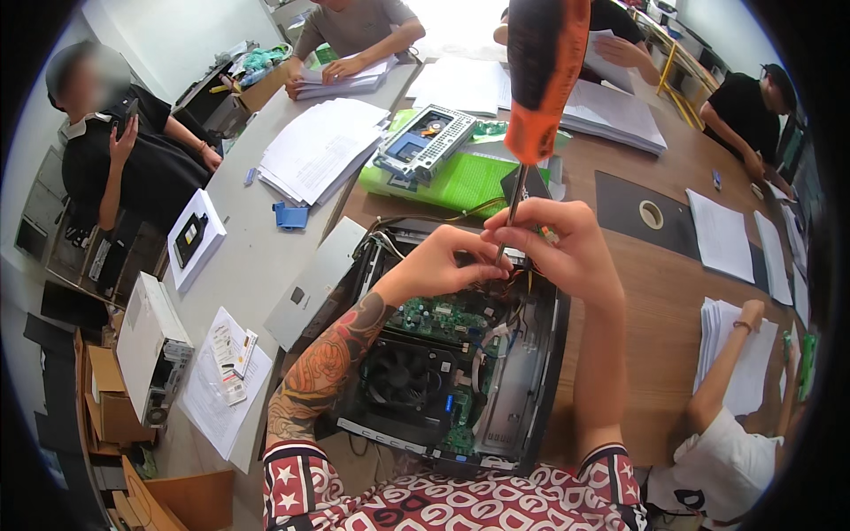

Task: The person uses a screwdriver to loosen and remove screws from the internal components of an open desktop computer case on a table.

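We pinched the screwdriver (531, 133) shaft with left hand (443, 261) and right hand (562, 252) fingers over the open computer case (460, 372) on the tabletop (655, 301); keeping it upright seemed wise.

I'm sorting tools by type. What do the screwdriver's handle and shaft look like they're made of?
The screwdriver handle looks like moulded plastic or rubber, matte orange with black grip panels. The shaft looks like bare steel: thin, grey, slightly shiny. Both hands, left hand and right hand, pinch it.
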The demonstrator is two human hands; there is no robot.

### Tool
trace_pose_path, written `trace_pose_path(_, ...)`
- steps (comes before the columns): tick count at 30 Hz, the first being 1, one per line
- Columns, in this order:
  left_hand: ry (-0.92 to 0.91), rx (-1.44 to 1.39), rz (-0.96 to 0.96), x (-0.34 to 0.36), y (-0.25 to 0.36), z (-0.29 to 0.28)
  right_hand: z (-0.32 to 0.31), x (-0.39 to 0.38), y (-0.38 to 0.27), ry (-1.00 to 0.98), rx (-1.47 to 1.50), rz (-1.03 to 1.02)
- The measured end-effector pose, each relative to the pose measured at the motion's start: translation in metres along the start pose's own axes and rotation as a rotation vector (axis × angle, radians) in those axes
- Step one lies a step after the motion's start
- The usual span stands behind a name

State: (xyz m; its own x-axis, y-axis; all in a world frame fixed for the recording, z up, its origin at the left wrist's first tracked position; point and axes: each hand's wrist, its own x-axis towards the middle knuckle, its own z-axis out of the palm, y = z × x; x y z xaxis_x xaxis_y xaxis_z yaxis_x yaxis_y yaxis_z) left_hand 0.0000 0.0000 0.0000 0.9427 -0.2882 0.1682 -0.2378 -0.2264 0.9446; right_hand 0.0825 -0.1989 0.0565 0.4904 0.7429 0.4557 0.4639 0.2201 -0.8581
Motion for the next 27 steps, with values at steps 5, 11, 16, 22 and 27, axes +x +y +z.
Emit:
trace_pose_path(5,0.012,0.051,0.073,0.001,0.007,0.000,0.005,0.000,0.001,0.143,-0.117,-0.038)
trace_pose_path(11,0.203,0.062,0.184,0.004,0.001,0.000,0.015,0.003,0.009,0.178,-0.083,0.024)
trace_pose_path(16,0.182,0.090,-0.001,0.000,-0.008,-0.011,0.009,0.000,-0.001,0.067,-0.094,-0.013)
trace_pose_path(22,0.357,0.230,0.119,0.005,-0.005,-0.004,0.000,-0.003,-0.005,-0.031,-0.047,0.031)
trace_pose_path(27,0.292,0.401,0.122,0.005,-0.008,-0.004,0.000,-0.003,-0.003,0.011,-0.107,0.005)
